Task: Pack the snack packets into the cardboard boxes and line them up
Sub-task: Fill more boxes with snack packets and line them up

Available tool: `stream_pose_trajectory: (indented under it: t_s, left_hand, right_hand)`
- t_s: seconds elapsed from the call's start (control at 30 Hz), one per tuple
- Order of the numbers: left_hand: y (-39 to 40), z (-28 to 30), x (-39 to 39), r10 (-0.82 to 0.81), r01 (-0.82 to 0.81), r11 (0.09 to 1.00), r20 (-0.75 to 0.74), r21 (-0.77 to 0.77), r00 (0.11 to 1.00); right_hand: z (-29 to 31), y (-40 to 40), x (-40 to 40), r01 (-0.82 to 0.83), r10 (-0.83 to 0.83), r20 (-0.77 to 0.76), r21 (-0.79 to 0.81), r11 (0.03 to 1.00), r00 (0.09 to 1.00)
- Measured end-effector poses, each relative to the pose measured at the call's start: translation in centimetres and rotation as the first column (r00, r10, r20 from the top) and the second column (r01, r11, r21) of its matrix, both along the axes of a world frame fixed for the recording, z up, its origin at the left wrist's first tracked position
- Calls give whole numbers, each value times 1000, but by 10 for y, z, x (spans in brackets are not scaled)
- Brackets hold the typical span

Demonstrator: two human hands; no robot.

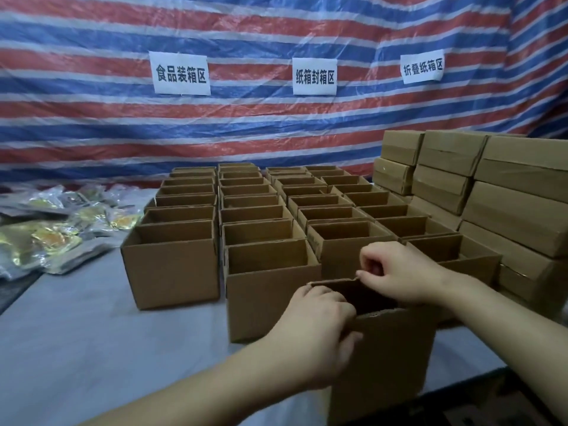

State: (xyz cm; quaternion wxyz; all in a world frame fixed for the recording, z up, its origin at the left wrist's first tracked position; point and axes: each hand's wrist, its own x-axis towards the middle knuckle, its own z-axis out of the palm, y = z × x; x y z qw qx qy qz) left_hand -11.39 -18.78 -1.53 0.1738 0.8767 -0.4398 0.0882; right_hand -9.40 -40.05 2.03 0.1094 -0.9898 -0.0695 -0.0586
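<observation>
An open cardboard box (387,358) stands at the table's near edge, in front of the rows of boxes. My left hand (319,330) grips its left wall, fingers curled over the rim. On the far rim, my right hand (399,272) pinches the edge between thumb and fingers. What is inside this box is hidden in shadow. Several open boxes (264,216) stand in four rows reaching to the back. A heap of shiny snack packets (52,229) lies at the left of the table.
Stacks of closed cardboard boxes (498,195) rise at the right, close to the open rows. The grey table top (92,339) shows bare at the near left. A striped tarp with three paper signs (179,73) hangs behind.
</observation>
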Motion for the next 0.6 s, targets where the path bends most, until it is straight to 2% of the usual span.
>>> stream_pose_trajectory:
  t_s: [0.07, 0.13, 0.23, 0.3, 0.4, 0.47, 0.53, 0.6]
  left_hand:
    - [37, -1, -11, 3, -4, 1000, -65, -24, 998]
    - [77, -3, -19, -11, 9, 1000, -103, -18, 995]
    - [139, -11, -22, 28, -25, 999, -168, 21, 985]
    - [178, -17, -20, 54, -52, 999, -176, 17, 983]
    - [225, -23, -20, 138, -143, 990, -151, -17, 979]
    - [246, -19, -18, 221, -240, 966, -183, -92, 958]
    - [261, -15, -9, 295, -340, 907, -199, -250, 934]
    - [269, -14, 11, 387, -423, 855, -174, -300, 906]
  right_hand:
    - [-5, 29, -9, -76, 78, 49, -46, 996, 996]
    - [-13, 59, -18, -176, 179, 26, -76, 981, 984]
    - [-25, 103, -24, -275, 275, -16, -37, 961, 961]
    - [-30, 133, -20, -316, 316, -41, 5, 949, 948]
    - [-34, 180, -3, -356, 356, 11, 0, 934, 934]
    - [-35, 210, 12, -376, 376, 18, 6, 927, 927]
    - [-36, 237, 30, -396, 396, 7, -3, 918, 918]
    - [-37, 261, 45, -409, 409, -7, 1, 913, 913]
